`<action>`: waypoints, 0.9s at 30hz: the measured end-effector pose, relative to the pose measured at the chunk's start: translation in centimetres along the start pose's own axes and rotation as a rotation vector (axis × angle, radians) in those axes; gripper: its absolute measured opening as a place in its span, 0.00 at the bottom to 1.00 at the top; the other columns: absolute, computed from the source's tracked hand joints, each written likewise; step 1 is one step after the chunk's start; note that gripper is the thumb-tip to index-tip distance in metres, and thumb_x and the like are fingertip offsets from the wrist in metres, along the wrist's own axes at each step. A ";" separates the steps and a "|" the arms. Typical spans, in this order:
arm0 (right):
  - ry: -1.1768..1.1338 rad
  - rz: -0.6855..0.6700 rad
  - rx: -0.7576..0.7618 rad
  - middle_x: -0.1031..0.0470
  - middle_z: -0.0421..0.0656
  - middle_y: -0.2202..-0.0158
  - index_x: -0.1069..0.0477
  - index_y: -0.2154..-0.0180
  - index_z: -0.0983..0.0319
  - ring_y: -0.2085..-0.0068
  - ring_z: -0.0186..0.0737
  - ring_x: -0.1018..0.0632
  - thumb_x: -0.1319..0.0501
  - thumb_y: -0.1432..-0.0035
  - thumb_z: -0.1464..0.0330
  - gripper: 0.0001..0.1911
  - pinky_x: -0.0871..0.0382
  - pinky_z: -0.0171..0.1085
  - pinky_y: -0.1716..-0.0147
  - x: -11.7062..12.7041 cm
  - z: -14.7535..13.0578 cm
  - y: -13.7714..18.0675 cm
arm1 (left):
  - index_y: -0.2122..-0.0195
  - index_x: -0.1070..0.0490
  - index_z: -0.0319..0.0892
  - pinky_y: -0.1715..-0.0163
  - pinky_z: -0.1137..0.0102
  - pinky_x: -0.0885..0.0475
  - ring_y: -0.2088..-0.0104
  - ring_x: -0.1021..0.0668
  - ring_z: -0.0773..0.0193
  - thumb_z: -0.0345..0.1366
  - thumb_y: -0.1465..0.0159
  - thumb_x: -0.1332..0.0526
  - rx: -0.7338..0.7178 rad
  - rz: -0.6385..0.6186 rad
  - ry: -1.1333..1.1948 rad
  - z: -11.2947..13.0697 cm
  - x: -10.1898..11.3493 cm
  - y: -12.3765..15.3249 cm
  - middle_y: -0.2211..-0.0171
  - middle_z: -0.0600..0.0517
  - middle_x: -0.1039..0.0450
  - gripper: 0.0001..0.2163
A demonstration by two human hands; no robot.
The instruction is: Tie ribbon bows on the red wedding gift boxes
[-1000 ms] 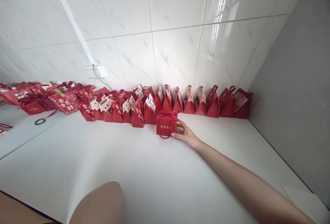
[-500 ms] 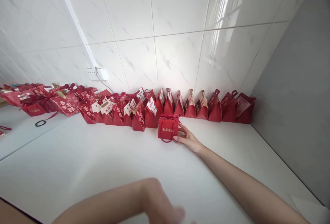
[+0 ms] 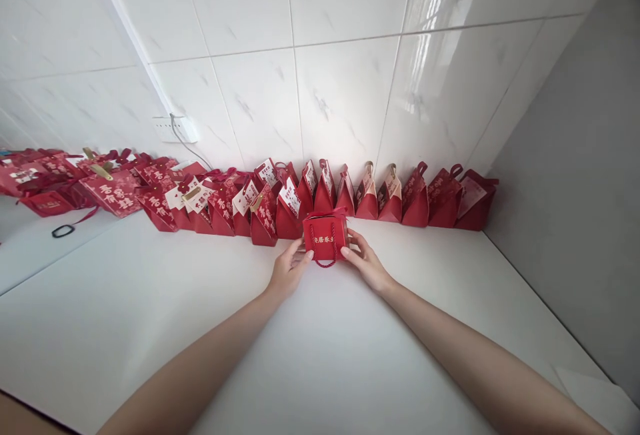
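A small red gift box (image 3: 324, 229) with gold lettering, a red ribbon on top and a twisted rope handle hanging down its front stands on the white tabletop (image 3: 310, 335). Around its left side is my left hand (image 3: 290, 268), thumb at the lower front corner and fingers partly hidden behind. On the opposite side my right hand (image 3: 369, 263) grips it the same way, thumb on the front edge. Just behind the box runs a row of red gift boxes (image 3: 289, 211), most of them peaked, some with white tags.
More red boxes (image 3: 113, 191) crowd together at the left along the tiled wall (image 3: 345, 101). A dark loop on a red ribbon (image 3: 63, 230) lies in front of them. A socket strip (image 3: 175, 129) with a cable sits on the wall; a grey panel (image 3: 565, 221) bounds the right.
My left hand has come up from the lower middle and closed on the left side of the gift box. My right hand keeps its hold. The view has shifted slightly.
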State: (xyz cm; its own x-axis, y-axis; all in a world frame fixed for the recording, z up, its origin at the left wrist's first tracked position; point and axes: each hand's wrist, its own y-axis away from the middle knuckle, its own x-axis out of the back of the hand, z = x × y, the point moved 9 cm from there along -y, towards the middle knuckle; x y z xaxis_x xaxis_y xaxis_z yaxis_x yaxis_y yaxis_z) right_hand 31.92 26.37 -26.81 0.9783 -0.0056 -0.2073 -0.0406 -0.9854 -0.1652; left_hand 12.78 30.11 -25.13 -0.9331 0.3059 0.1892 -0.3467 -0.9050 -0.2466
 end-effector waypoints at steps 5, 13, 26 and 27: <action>0.079 0.058 0.188 0.27 0.45 0.49 0.33 0.49 0.55 0.54 0.44 0.23 0.34 0.42 0.56 0.22 0.29 0.45 0.49 -0.9 -1.9 1.0 | 0.37 0.42 0.48 0.56 0.58 0.22 0.50 0.24 0.54 0.50 0.39 0.37 0.061 0.114 0.185 0.2 0.7 0.8 0.44 0.44 0.32 0.31; 0.272 0.066 0.206 0.33 0.46 0.44 0.29 0.44 0.51 0.44 0.49 0.29 0.39 0.39 0.54 0.22 0.31 0.46 0.47 -1.3 -2.4 1.7 | 0.39 0.39 0.45 0.45 0.54 0.29 0.40 0.31 0.46 0.52 0.40 0.36 0.069 0.038 0.222 0.5 -0.3 0.1 0.39 0.42 0.35 0.31; 0.044 -0.282 0.068 0.41 0.45 0.34 0.64 0.30 0.46 0.40 0.46 0.30 0.33 0.43 0.59 0.51 0.37 0.48 0.40 -3.2 -0.6 1.4 | 0.44 0.34 0.38 0.63 0.58 0.22 0.60 0.19 0.50 0.66 0.42 0.47 0.263 -0.098 0.278 -2.4 -1.4 -0.4 0.54 0.38 0.23 0.38; 0.050 -0.266 0.075 0.42 0.45 0.34 0.64 0.30 0.47 0.40 0.46 0.31 0.34 0.42 0.59 0.50 0.37 0.47 0.39 -3.2 -0.7 1.4 | 0.44 0.34 0.37 0.64 0.59 0.23 0.62 0.19 0.51 0.68 0.43 0.47 0.266 -0.119 0.287 -2.4 -1.5 -0.4 0.56 0.38 0.22 0.39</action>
State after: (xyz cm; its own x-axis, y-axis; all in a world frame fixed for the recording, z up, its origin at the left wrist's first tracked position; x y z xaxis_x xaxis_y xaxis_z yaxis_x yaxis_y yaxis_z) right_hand 28.91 24.91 -25.74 0.9654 0.2410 -0.0997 0.2054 -0.9381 -0.2787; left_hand 14.13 30.75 -27.57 -0.8898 0.4493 -0.0805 -0.4522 -0.8916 0.0226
